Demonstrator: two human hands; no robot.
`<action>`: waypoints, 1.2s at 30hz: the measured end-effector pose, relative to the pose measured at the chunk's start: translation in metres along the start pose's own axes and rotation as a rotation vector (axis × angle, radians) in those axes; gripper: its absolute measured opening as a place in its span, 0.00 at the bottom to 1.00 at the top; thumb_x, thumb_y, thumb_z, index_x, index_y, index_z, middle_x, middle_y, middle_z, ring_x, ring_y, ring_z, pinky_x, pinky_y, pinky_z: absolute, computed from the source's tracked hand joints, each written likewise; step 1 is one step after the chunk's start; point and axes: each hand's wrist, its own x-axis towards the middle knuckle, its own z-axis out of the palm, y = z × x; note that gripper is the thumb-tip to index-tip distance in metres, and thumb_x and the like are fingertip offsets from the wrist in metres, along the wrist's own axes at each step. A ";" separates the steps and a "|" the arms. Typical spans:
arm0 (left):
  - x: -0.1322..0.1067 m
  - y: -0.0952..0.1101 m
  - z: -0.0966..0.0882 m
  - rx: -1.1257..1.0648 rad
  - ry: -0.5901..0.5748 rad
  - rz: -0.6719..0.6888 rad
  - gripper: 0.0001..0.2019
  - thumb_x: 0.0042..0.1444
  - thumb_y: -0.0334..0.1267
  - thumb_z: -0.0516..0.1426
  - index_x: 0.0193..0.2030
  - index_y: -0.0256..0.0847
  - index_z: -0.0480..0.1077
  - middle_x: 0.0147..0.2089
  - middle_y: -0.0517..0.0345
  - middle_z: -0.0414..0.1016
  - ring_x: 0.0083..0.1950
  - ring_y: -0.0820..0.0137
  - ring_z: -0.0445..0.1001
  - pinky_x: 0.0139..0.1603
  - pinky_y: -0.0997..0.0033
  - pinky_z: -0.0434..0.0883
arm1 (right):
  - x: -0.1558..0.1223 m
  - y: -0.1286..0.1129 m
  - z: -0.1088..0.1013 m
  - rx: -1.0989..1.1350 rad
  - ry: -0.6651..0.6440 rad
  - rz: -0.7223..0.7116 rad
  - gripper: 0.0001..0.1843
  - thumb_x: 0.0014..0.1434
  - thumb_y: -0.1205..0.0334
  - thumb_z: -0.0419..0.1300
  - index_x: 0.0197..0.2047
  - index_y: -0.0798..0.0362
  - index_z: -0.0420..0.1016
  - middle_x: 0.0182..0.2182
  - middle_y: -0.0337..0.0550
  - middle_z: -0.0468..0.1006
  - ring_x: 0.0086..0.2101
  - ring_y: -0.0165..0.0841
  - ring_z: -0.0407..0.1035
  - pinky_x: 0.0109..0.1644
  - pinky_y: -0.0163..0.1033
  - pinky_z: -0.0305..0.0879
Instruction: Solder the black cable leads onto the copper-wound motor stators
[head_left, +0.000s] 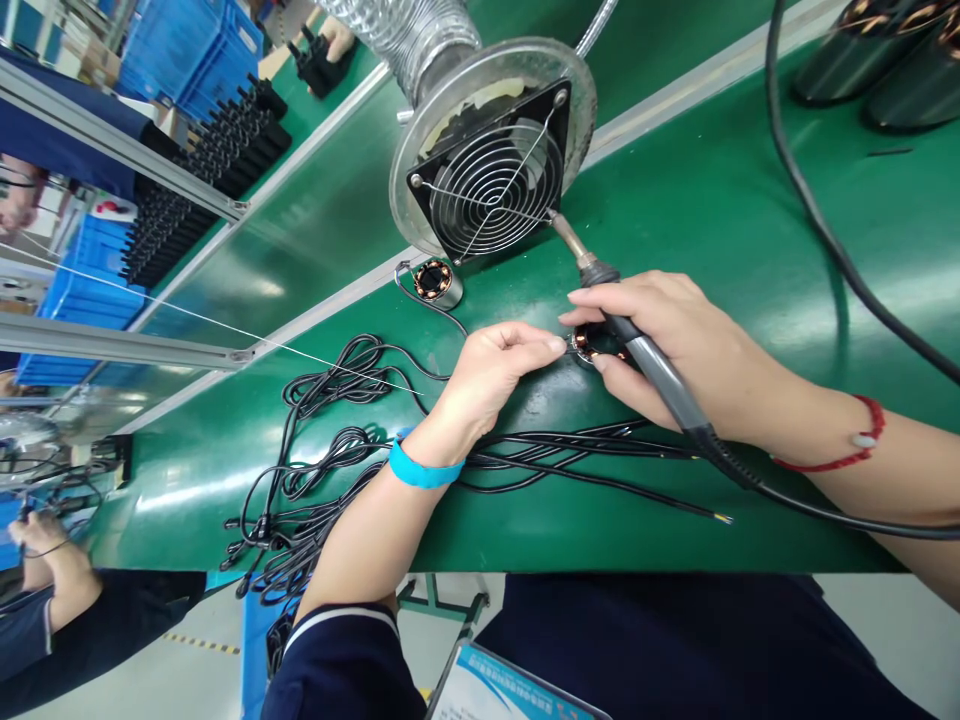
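My right hand (690,350) is wrapped round a soldering iron (664,380), whose metal tip points up and left to the fan guard's lower right edge. Its thumb and fingers also touch a small motor stator (589,345) with copper windings, partly hidden under the hand. My left hand (502,365), with a blue wristband, pinches at the stator's left edge; what lies between the fingertips is too small to make out. A second stator (439,285) with a black lead stands upright behind my left hand. Several black cables (555,455) lie under and beside my left forearm.
A round fume extractor fan (495,190) with a wire guard hangs over the green bench (750,230). Large dark wound cylinders (847,60) stand at the back right. A thick black cable (810,200) arcs down the right side. Another person's hands (49,545) work at far left.
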 end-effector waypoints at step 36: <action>0.016 0.039 -0.078 0.889 0.507 0.305 0.18 0.62 0.38 0.56 0.57 0.37 0.69 0.40 0.57 0.75 0.40 0.71 0.71 0.46 0.72 0.67 | 0.007 0.011 -0.028 -0.067 0.279 -0.040 0.17 0.68 0.63 0.54 0.59 0.48 0.67 0.41 0.43 0.80 0.38 0.40 0.77 0.40 0.48 0.75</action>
